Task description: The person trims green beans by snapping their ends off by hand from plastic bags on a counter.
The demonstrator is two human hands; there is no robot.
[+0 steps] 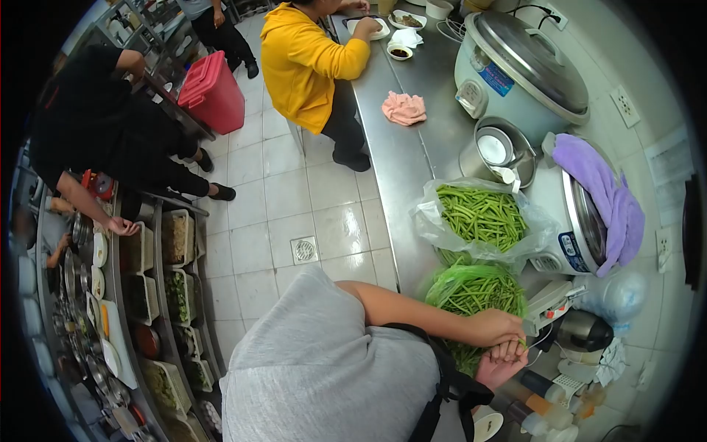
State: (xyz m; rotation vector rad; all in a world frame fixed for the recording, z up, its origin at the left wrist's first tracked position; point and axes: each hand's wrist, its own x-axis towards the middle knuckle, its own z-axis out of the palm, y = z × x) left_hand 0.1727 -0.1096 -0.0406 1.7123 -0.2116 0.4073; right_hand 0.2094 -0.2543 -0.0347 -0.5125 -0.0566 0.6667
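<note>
My left hand (495, 326) reaches over a green plastic bag of green beans (479, 287), fingers bent and closed. Right against it is my right hand (504, 362), its fingers curled too. A small piece of green bean (522, 343) shows at the fingertips where the two hands meet; most of it is hidden by the fingers. More beans lie beneath my forearm. Beyond this bag, a clear plastic bag (541, 239) stands open, filled with loose green beans (479, 217).
Rice cookers (508, 74), a metal pot (471, 158) and a purple towel (600, 191) line the wall. A pink cloth (403, 108) lies on the steel table (398, 162). A person in yellow (309, 62) sits there; another in black (96, 118) stands by food containers (179, 239).
</note>
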